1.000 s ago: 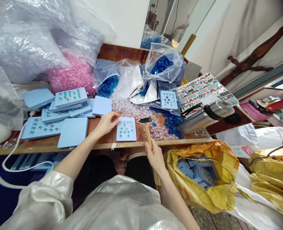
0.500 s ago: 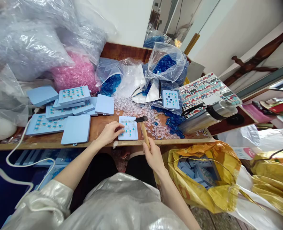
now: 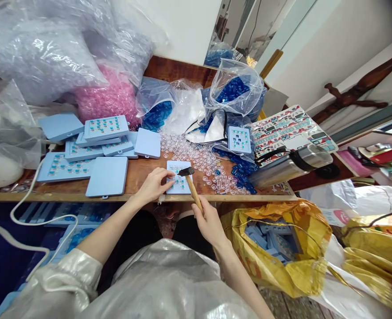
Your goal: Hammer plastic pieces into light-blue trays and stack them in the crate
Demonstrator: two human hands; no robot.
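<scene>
A hammer (image 3: 194, 190) is held tight by the right hand (image 3: 211, 221). A blue board (image 3: 181, 190) between both hands is partly covered by the left hand (image 3: 152, 185); whether anything is pinched there cannot be told.

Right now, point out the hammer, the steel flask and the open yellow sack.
Hammer (image 3: 192, 188), head view, wooden handle.
Steel flask (image 3: 280, 168), head view, metal body.
Open yellow sack (image 3: 289, 280), head view, near wall.

Forearms (image 3: 115, 229) forward, left hand (image 3: 153, 185) in a loose curl, right hand (image 3: 209, 220) in a firm grip.
</scene>
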